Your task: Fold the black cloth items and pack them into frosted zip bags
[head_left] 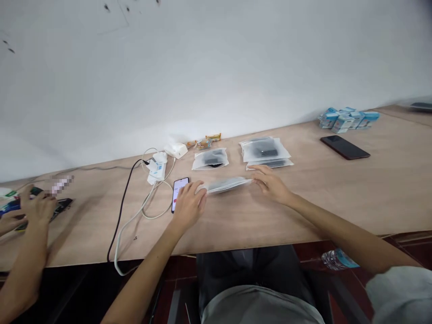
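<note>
Between my two hands a frosted plastic pouch (pixel 228 184) is held just above the table, seen nearly edge-on. My left hand (pixel 189 202) pinches its left end, next to a phone with a lit screen (pixel 179 183). At the right end, my right hand (pixel 270 183) has its thumb and fingers closed on the pouch's edge. What the pouch contains cannot be made out. Behind it lie a single frosted pouch (pixel 211 158) with a dark item inside and a small stack of similar pouches (pixel 265 150).
A power strip (pixel 157 168) with white and black cables sits left. Small wrapped snacks (pixel 204 142) lie by the wall. Right are a dark phone (pixel 344 147) and several blue-white boxes (pixel 347 119). Another person's hands (pixel 37 207) work far left. A plastic bottle (pixel 338 259) is on the floor.
</note>
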Demonstrator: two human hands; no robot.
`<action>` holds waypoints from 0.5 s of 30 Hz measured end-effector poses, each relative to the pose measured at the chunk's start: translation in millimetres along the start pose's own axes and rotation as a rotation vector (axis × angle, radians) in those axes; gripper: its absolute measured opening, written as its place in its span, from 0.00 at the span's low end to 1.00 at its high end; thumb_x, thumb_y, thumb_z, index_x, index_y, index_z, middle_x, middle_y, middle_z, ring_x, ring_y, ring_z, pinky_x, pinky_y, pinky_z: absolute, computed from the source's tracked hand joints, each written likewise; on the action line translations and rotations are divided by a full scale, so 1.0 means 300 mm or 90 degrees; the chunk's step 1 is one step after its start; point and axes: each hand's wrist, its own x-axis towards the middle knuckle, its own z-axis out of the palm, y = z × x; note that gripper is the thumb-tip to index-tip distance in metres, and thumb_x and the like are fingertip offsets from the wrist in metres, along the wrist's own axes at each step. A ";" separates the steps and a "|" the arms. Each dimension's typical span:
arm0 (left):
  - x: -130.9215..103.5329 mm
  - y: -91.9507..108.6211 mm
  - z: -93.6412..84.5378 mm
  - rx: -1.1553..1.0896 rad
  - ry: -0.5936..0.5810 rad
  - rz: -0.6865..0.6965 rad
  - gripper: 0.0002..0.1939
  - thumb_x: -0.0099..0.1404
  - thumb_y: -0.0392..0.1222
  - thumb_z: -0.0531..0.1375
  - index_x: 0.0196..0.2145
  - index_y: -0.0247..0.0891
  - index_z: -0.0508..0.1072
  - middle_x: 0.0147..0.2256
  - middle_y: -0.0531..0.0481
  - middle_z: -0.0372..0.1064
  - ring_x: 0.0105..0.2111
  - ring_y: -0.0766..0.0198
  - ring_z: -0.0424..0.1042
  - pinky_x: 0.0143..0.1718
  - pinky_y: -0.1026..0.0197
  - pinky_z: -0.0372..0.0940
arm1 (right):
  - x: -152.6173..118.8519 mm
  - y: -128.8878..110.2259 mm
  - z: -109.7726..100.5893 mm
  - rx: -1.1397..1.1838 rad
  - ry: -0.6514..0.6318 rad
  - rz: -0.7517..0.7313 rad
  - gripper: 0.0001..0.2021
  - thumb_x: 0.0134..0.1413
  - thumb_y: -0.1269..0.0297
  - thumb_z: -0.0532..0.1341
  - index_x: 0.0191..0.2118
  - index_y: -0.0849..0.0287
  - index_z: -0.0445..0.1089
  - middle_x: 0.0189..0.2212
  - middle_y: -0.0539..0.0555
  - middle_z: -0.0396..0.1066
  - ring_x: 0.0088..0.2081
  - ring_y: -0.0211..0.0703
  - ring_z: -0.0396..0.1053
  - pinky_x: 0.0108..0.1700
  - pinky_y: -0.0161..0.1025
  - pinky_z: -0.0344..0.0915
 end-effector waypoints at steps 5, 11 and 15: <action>-0.059 0.022 -0.074 -0.034 -0.073 0.003 0.09 0.69 0.37 0.52 0.38 0.40 0.73 0.52 0.43 0.68 0.50 0.51 0.66 0.47 0.47 0.63 | 0.055 0.103 0.062 -0.068 -0.006 0.057 0.11 0.59 0.71 0.54 0.37 0.56 0.75 0.54 0.59 0.69 0.53 0.54 0.68 0.54 0.55 0.64; 0.013 0.131 -0.034 -0.276 -0.160 0.076 0.15 0.67 0.51 0.57 0.48 0.44 0.71 0.56 0.45 0.64 0.56 0.55 0.63 0.56 0.51 0.61 | 0.039 0.144 0.103 -0.135 -0.088 0.167 0.17 0.53 0.76 0.55 0.45 0.55 0.75 0.59 0.59 0.65 0.59 0.58 0.63 0.56 0.59 0.63; 0.115 0.078 0.123 -0.240 -0.142 -0.057 0.17 0.69 0.48 0.54 0.50 0.38 0.71 0.54 0.40 0.65 0.54 0.52 0.64 0.55 0.48 0.61 | -0.041 0.068 0.086 -0.098 -0.087 0.154 0.08 0.54 0.71 0.58 0.37 0.55 0.75 0.57 0.59 0.66 0.60 0.56 0.62 0.60 0.59 0.59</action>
